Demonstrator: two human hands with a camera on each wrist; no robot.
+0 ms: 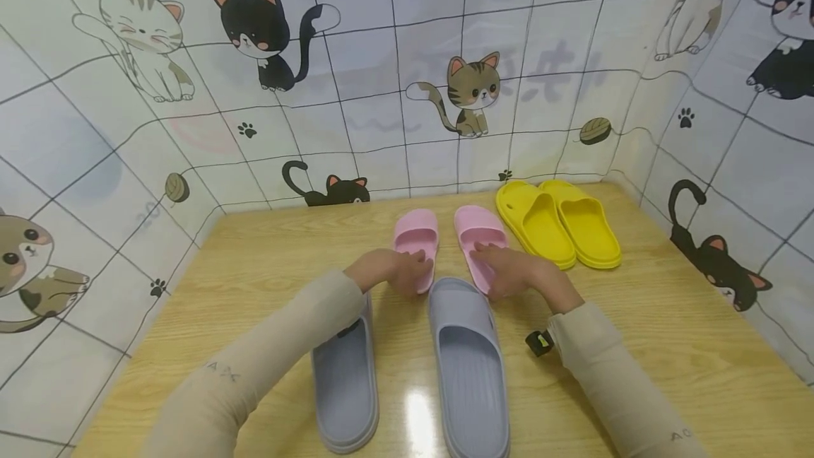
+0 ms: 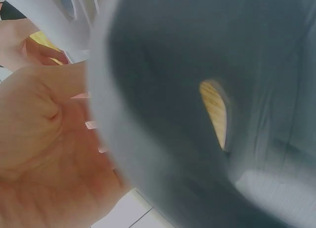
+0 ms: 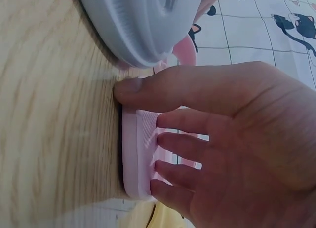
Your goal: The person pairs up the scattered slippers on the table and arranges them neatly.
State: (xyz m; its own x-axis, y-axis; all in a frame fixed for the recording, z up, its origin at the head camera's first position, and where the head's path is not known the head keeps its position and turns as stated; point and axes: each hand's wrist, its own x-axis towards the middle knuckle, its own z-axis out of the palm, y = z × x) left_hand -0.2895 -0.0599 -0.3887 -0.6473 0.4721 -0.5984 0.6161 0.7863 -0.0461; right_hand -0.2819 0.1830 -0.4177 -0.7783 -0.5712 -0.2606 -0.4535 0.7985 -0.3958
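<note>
Both hands, left hand and right hand, each gripping a pink slipper on wooden table, cat-tiled walls around.

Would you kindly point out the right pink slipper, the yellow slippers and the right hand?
right pink slipper (image 1: 478, 228), head view, strap over the toe.
yellow slippers (image 1: 559, 221), head view, where the pair meets.
right hand (image 1: 518, 274), head view, back of hand.

right hand fingers curled over pink slipper heel | grey slipper just above | wooden table
</note>
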